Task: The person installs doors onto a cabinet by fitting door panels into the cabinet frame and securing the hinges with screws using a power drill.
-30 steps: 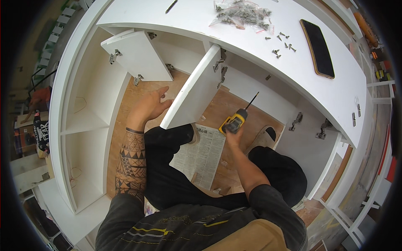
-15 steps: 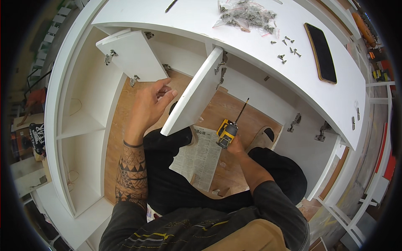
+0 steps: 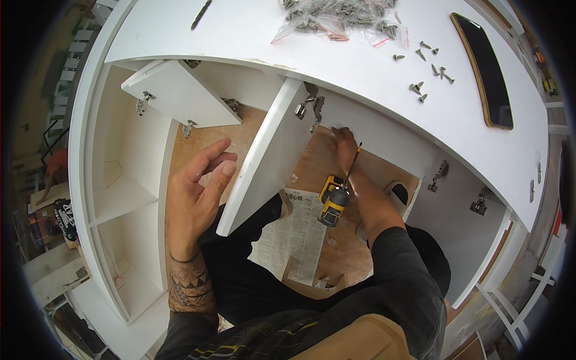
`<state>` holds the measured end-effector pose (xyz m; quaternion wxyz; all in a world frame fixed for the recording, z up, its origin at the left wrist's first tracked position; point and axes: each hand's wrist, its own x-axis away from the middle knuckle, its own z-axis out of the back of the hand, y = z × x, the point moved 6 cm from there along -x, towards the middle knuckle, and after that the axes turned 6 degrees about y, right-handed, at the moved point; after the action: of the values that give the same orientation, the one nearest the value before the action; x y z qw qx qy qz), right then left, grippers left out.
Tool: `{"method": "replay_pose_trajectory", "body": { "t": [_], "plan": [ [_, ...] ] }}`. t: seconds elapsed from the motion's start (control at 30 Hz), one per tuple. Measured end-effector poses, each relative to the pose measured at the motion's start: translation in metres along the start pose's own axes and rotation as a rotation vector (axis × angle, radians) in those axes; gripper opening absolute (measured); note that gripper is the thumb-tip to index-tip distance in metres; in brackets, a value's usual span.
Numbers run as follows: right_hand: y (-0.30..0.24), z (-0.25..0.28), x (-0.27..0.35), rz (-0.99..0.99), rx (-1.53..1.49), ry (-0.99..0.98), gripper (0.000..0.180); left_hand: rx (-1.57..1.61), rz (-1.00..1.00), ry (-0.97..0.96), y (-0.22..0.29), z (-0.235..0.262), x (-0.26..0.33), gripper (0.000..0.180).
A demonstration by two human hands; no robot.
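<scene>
My left hand [image 3: 201, 189] is raised beside the near edge of an open white cabinet door [image 3: 270, 156], fingers apart and holding nothing. A small gap seems to lie between them. Metal hinges [image 3: 309, 108] are fixed to that door near its top. On the far side of the door, my right hand [image 3: 343, 147] reaches low to the wooden floor by the cabinet base. Its fingers are slightly bent and partly apart, with nothing visible in them. A yellow and black cordless drill [image 3: 333, 203] rests by my right forearm, its long bit pointing up and away.
Across the white top lie plastic bags of screws [image 3: 342, 21], loose screws [image 3: 420, 72], a phone [image 3: 486, 72] and a dark drill bit [image 3: 201, 15]. Another hinged door panel [image 3: 183, 93] stands at left. Newspaper [image 3: 294, 234] covers some floor between my legs. Hinges [image 3: 478, 204] stick out at right.
My right hand has let go of the drill and moved forward past it to the floor by the cabinet base. My left hand has come down and slightly left. The view has shifted.
</scene>
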<state>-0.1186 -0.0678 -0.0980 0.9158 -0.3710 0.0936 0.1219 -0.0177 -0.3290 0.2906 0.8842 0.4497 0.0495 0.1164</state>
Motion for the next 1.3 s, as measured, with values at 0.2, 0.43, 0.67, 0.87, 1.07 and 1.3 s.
{"method": "replay_pose_trajectory", "body": {
  "t": [0.2, 0.43, 0.67, 0.87, 1.07, 1.3],
  "plan": [
    [0.023, -0.024, -0.022, 0.059, 0.146, 0.046, 0.019, 0.018, 0.020, 0.019, 0.002, -0.002, -0.002, 0.037],
    [-0.014, -0.041, 0.007, -0.042, -0.100, 0.070, 0.018, 0.034, 0.060, 0.042, 0.007, 0.006, 0.002, 0.037],
    [0.011, -0.061, 0.006, -0.604, -0.401, -0.282, 0.020, 0.026, 0.104, 0.015, 0.004, 0.006, 0.005, 0.041],
    [0.036, -0.088, 0.025, -0.751, -0.629, -0.361, 0.019, 0.002, 0.039, 0.043, 0.003, 0.010, 0.006, 0.039],
    [0.053, -0.109, 0.040, -1.079, -1.062, -0.391, 0.017, 0.017, 0.113, 0.050, 0.006, 0.014, 0.005, 0.038],
    [0.049, -0.120, 0.052, -1.323, -1.032, -0.482, 0.018, 0.066, 0.095, 0.045, 0.001, 0.013, 0.006, 0.041]
  ]
}}
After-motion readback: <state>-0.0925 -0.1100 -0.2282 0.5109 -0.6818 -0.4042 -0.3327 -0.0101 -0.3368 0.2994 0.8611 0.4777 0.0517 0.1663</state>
